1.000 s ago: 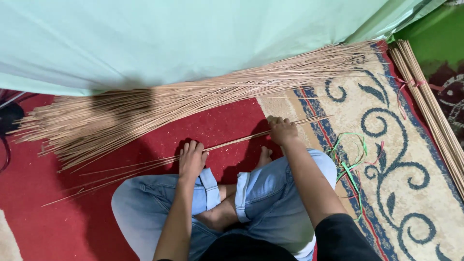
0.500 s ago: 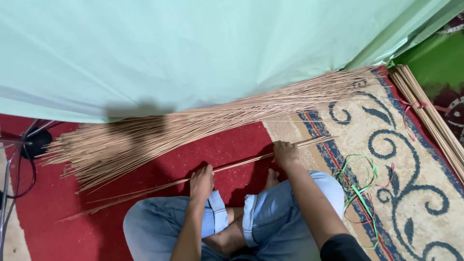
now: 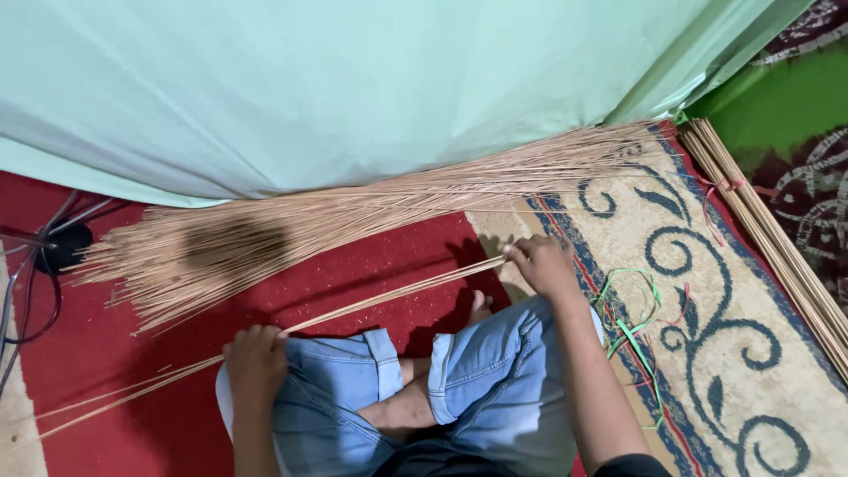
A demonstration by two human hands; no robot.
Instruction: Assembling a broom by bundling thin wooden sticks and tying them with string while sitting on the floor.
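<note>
A few thin, long tan sticks point(image 3: 389, 296) lie pulled apart from the big fanned pile of tan sticks point(image 3: 353, 221) – across the red carpet point(image 3: 371, 256). Left hand point(image 3: 256, 358) and right hand point(image 3: 541, 263) each have fingers closed around them. Next, probably, lifting them evenly.

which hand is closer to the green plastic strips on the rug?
Right. The right hand grips one end of the thin stick bunch just left of the green strips. The left hand holds the bunch's other part, far across both knees.
</note>
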